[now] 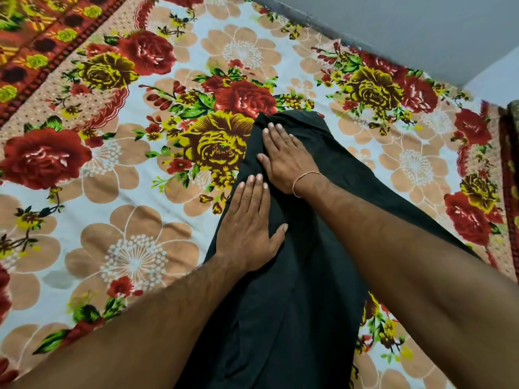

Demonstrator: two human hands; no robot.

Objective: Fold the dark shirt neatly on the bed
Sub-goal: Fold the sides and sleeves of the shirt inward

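Observation:
The dark shirt (pixel 309 270) lies as a long narrow strip on the flowered bed sheet (pixel 118 192), running from the bottom of the view up to the middle. My left hand (pixel 250 226) lies flat on the shirt's left edge with straight fingers. My right hand (pixel 283 158) presses flat on the shirt's far end, fingers spread and pointing up-left; a thin thread band circles its wrist. Neither hand holds any cloth. My forearms hide part of the shirt's lower half.
The bed sheet with red and yellow roses spreads wide on the left and beyond the shirt. A grey wall (pixel 393 29) borders the bed at the upper right. A dark patterned cloth edge (pixel 512 141) shows at the far right.

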